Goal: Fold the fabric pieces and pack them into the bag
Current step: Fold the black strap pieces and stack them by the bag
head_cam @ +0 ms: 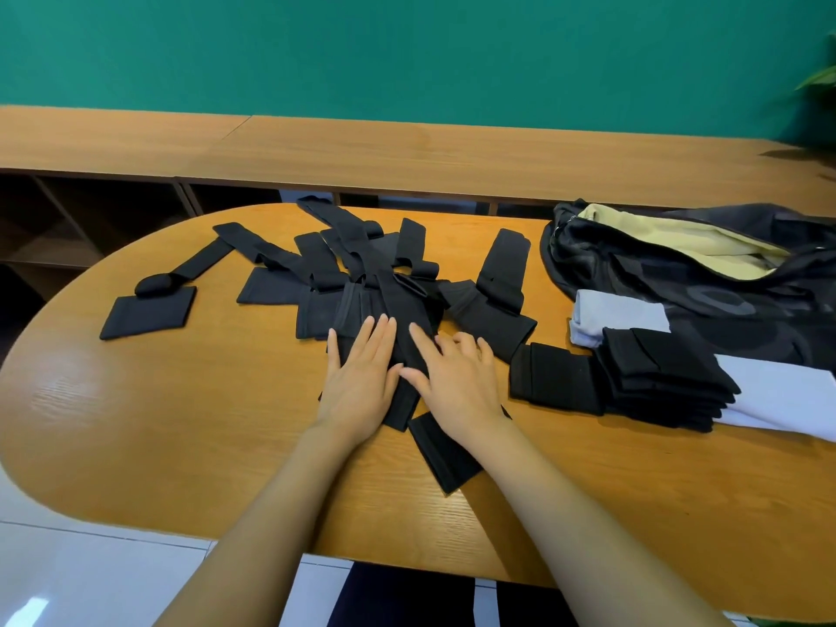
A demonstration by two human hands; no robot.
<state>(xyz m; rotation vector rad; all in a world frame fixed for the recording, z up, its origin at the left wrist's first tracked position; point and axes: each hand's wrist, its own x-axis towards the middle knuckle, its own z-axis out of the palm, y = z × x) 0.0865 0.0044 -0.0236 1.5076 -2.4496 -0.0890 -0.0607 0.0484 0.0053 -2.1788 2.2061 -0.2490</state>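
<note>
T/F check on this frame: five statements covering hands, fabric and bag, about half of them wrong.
1. Both hands rest on black fabric on the table. True: the left hand and right hand lie on the black fabric at the middle of the table.
2. The bag is closed. False: the bag gapes open and its yellow lining shows.
3. A stack of folded black pieces lies at the right, by the bag. True: the stack is there.
4. The left hand holds a piece in the air. False: it lies flat on the fabric.
5. All the fabric is black. False: light grey pieces lie by the stack.
</note>
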